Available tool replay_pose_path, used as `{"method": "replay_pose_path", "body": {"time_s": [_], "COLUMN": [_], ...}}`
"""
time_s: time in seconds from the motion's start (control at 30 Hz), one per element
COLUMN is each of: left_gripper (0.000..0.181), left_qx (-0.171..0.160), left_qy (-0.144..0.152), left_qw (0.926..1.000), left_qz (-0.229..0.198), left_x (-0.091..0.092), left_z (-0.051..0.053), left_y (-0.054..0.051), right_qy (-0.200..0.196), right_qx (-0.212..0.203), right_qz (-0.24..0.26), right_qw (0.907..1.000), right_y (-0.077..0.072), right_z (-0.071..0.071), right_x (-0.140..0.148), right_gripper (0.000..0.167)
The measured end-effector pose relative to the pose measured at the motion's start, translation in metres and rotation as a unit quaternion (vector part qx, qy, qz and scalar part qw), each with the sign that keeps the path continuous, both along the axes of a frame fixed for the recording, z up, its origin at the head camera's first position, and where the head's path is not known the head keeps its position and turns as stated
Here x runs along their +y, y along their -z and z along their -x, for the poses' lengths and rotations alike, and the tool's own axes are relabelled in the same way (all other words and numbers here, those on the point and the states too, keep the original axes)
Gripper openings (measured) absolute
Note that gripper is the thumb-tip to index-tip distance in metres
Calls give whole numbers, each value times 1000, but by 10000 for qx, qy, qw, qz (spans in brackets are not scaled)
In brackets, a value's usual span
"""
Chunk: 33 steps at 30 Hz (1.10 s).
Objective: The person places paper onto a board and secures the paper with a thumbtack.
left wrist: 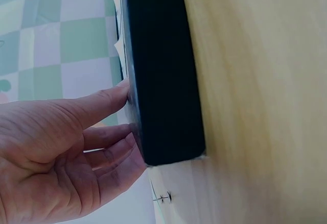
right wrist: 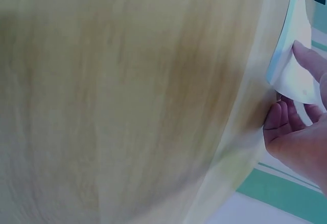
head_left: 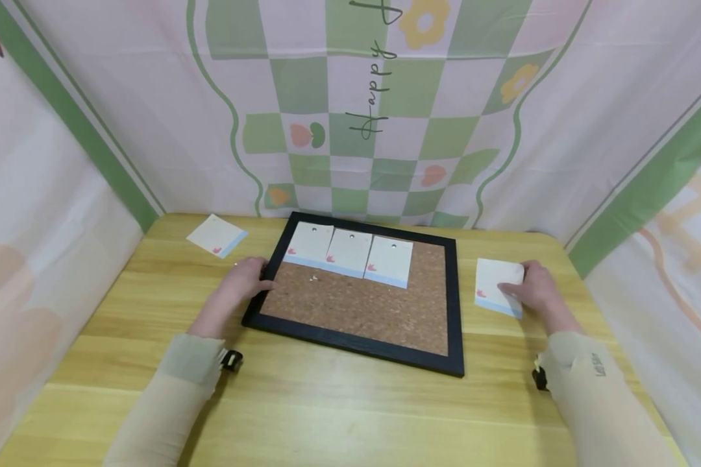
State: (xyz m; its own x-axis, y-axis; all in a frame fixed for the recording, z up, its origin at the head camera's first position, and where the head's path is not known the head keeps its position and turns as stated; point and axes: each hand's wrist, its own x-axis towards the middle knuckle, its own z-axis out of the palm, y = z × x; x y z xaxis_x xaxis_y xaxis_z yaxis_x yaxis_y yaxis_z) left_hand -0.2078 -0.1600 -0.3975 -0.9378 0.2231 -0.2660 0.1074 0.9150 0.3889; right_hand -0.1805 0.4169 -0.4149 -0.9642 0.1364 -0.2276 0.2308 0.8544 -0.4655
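Head view: hung fabric backdrop, green-and-white checked, behind a pale wood-grain counter. One rectangular cork board with flat black frame, set slightly askew, its top edge near the backdrop. Three white cards with blue lower borders, pinned side by side along the cork's upper part; bare cork below them and to their right. One loose white card with blue border, at the counter's far left, well apart from the frame. Left hand: at the board's left edge. Right hand: pinching a second loose white card, right of the frame, a strip of wood between; counter's right edge close beyond.

Left wrist view: thumb at the frame's face, fingers against its outer side, gripping the edge.

Right wrist view: thumb on the card's face, fingers beneath.
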Motion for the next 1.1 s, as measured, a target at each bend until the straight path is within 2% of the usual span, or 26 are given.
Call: {"method": "replay_pose_path", "body": {"time_s": [0.13, 0.27, 0.43, 0.57, 0.73, 0.97, 1.1], "left_gripper": [55, 54, 54, 55, 57, 57, 57], "left_qx": [15, 9, -84, -145, -250, -316, -331], "left_qy": [19, 14, -44, -53, -112, -235, -293], "left_qw": [10000, 10000, 9998, 9997, 9995, 9990, 9983], "left_qz": [17, -35, -159, -194, -178, -224, -370], "left_x": [0, -1, -2, -2, -3, -4, -5], "left_z": [0, 0, -1, -1, 2, 2, 0], "left_y": [1, 2, 0, -2, -2, 1, 2], "right_qy": [178, 197, 13, -177, -290, 41, 153], "right_qx": [59, 300, 596, 627, 418, 117, 180], "right_qz": [113, 134, 201, 248, 291, 406, 666], "right_qw": [9998, 9993, 9980, 9976, 9983, 9991, 9975], "right_y": [0, 3, 7, 7, 2, -10, -14], "right_z": [-1, -3, -9, -14, -16, -25, -32], "right_x": [-3, -2, 4, 11, 18, 21, 16], "right_gripper": [85, 78, 63, 55, 61, 80, 79]}}
